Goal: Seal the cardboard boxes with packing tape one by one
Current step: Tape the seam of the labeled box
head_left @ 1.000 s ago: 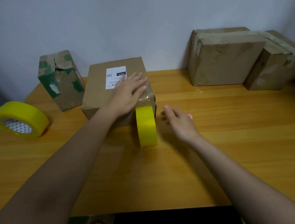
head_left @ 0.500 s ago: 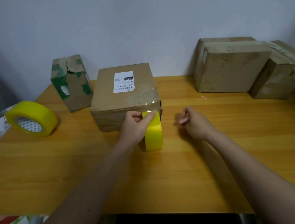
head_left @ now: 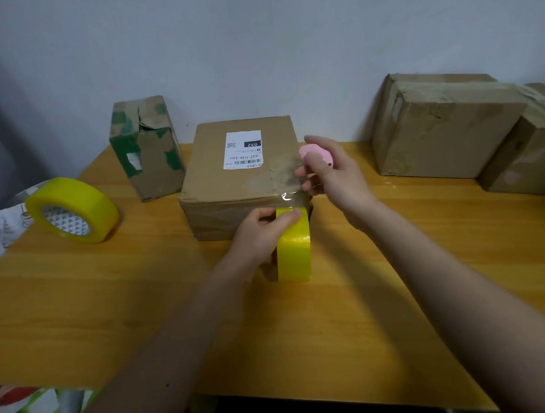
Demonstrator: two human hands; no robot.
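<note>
The left hand [head_left: 260,230] grips the yellow tape roll [head_left: 293,252], hiding its core; the right hand [head_left: 330,172] pinches a half-hidden pink object [head_left: 314,155] over the labelled box [head_left: 246,175] just beyond.

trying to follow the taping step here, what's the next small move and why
Probably bring the pink cutter in the right hand down to the stretched tape, just above the yellow roll, and cut. The strip already lies across the labelled box, and the left hand holds the roll at its front face.
</note>
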